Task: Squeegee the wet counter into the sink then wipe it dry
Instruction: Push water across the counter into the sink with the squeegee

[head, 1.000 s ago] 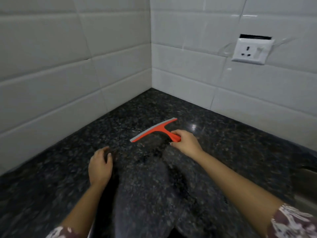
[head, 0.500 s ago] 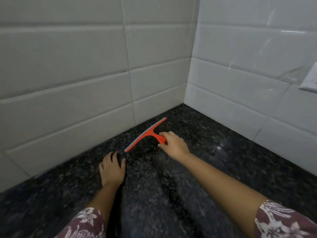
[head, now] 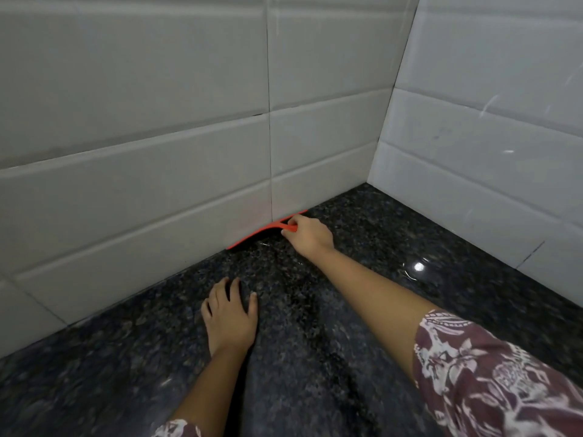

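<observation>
An orange squeegee (head: 252, 237) lies with its blade along the foot of the left tiled wall, down on the dark speckled granite counter (head: 362, 253). My right hand (head: 310, 235) is shut on its handle, arm stretched forward. Flat on the counter nearer to me rests my left hand (head: 230, 316), fingers spread, holding nothing. Wet streaks and a bright glint of water (head: 418, 267) show on the stone to the right. The sink is out of view.
White tiled walls (head: 157, 152) meet in a corner (head: 375, 171) at the far right of the counter and bound it on two sides. My patterned maroon sleeve (head: 492, 373) fills the lower right.
My right hand has pushed the squeegee away from me and to the left, up against the base of the wall. The view has swung left, and the wall socket has left the frame.
</observation>
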